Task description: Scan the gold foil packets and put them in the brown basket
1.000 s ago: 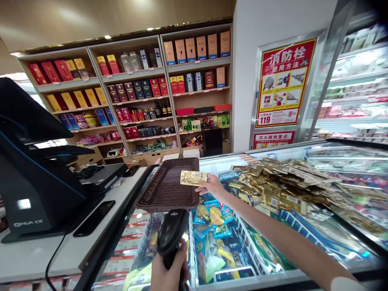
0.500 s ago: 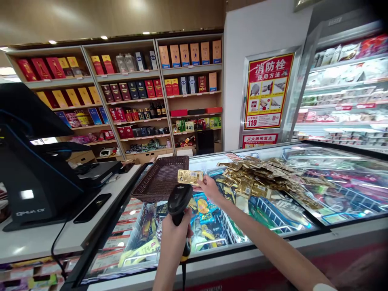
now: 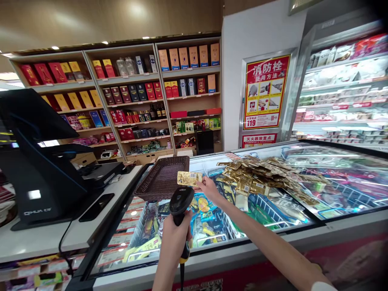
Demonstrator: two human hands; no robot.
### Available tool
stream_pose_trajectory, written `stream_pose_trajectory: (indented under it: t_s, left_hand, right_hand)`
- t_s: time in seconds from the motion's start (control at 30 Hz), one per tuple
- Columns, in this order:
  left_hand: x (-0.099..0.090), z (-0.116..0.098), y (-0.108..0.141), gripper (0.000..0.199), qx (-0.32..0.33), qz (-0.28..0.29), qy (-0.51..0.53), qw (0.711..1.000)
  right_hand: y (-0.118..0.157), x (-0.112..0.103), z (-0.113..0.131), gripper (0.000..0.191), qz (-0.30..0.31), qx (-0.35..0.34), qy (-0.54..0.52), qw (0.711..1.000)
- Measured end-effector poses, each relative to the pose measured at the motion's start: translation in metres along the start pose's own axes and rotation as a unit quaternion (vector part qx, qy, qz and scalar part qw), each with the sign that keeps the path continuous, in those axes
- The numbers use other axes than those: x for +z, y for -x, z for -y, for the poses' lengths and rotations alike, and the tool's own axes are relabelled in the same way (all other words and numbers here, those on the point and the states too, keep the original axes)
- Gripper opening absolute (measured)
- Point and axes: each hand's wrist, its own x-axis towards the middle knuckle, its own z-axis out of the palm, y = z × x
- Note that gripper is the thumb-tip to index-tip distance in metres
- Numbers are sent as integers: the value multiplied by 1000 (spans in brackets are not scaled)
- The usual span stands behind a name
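Observation:
A black handheld barcode scanner (image 3: 181,201) stands upright in my left hand (image 3: 174,233), whose fingers wrap its handle. Its cable hangs down from the yellow-trimmed base. My right hand (image 3: 209,189) pinches the right end of a flat gold packet (image 3: 189,178), held just above and beyond the scanner's head. A barcode shows on the packet's face. Behind the packet, the brown woven basket (image 3: 151,184) rests on the glass freezer top. Many like gold packets lie in a heap (image 3: 263,171) on the glass to the right.
Beneath the glass, the chest freezer (image 3: 333,242) holds bagged goods in wire baskets. At left, a checkout screen (image 3: 36,161) and a phone (image 3: 97,207) occupy the white counter (image 3: 39,246). Shelves of boxes (image 3: 130,93) line the back wall.
The view has shifted slightly, with the checkout screen now a little further right. Both hands keep their holds, and the gold packet stays above the scanner with almost no movement.

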Motion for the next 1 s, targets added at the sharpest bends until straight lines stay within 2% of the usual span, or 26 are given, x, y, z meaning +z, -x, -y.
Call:
stream_pose_trajectory:
  t_s: [0.13,0.27,0.4,0.47,0.57,0.67,0.73,0.83,0.93,1.0]
  left_hand:
    - [-2,-7,9,38,5,-9,18,1000]
    - [-6,-8,12,42,-15,7,11,1000]
    - [-9,-3,13,43,-24,14,16,999]
    - [-11,0,14,42,-20,3,24,1000]
    - [-18,6,13,45,-27,-17,17,999]
    - [-24,14,10,49,-42,-13,-7,999]
    - [-23,18,7,50,-41,-11,-9,999]
    - [-14,24,4,47,-44,0,3,999]
    - [-4,33,-4,49,-61,35,-9,997]
    - [1,41,-11,49,-68,47,-29,996]
  right_hand:
    - [1,-2,0,23,7,9,-5,1000]
    - [3,-7,-1,24,10,22,-7,1000]
    - [-2,-21,1,27,-8,33,-7,999]
    - [-10,-37,7,28,-26,38,-4,999]
    - [-32,-72,28,29,-68,36,4,997]
    - [-55,-114,54,35,-139,1,13,990]
    - [-60,-138,59,38,-182,-22,33,983]
    - [-42,-157,37,35,-201,-14,95,975]
    - [-8,-157,-7,29,-177,8,193,965]
    - [8,-153,-31,28,-153,-2,272,950]
